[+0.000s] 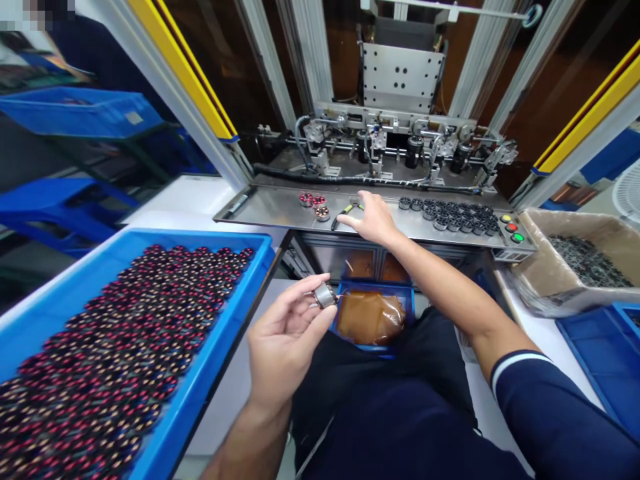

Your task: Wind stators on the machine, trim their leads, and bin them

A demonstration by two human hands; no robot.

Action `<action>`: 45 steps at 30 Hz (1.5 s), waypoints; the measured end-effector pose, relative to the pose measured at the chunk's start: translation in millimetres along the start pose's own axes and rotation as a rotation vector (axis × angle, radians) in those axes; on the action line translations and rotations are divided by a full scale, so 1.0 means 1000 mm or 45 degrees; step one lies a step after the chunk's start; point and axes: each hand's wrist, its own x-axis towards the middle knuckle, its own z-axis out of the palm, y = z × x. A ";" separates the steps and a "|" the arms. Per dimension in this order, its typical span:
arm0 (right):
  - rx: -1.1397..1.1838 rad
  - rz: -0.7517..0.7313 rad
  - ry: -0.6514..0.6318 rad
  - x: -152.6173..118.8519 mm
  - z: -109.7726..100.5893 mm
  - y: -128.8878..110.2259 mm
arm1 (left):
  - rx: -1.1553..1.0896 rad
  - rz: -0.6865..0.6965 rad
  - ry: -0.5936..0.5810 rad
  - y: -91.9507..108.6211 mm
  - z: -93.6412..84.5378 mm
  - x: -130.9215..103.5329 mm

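Note:
My left hand (pixel 287 340) pinches a small metal-sided wound core (pixel 325 295) between thumb and fingers, above my lap. My right hand (pixel 371 217) reaches over the metal tray (pixel 273 210), thumb and index finger spread around a tool with yellow-green and black handles (pixel 345 212); contact between them cannot be made out. Just left of the tool lie a copper-wound core (pixel 321 213) and a few red-wound cores (pixel 306 199). Right of my right hand, many black cores (pixel 465 217) stand in rows on the tray.
A blue bin (pixel 265 248) of wound cores fills the left side. Behind the tray is a machine with clamps (pixel 377 143). Buttons (pixel 511 228) sit at the tray's right end, beside a lined box (pixel 530 267) of parts. A person (pixel 100 47) is at the upper left.

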 end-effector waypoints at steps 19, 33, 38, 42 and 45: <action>-0.390 0.374 -0.193 0.048 0.016 0.021 | -0.111 -0.088 0.211 -0.006 -0.014 0.001; 0.574 -0.281 -0.223 -0.109 -0.038 0.071 | -0.263 -0.232 0.094 0.012 0.002 0.002; 0.794 -0.560 -0.321 -0.210 -0.033 0.072 | -0.260 -0.206 -0.010 0.009 0.020 0.002; 0.758 -0.666 -0.274 -0.222 -0.031 0.066 | -0.223 -0.168 -0.051 0.012 0.035 0.000; 0.754 -0.689 -0.264 -0.216 -0.031 0.065 | -0.197 -0.145 -0.077 0.016 0.038 -0.003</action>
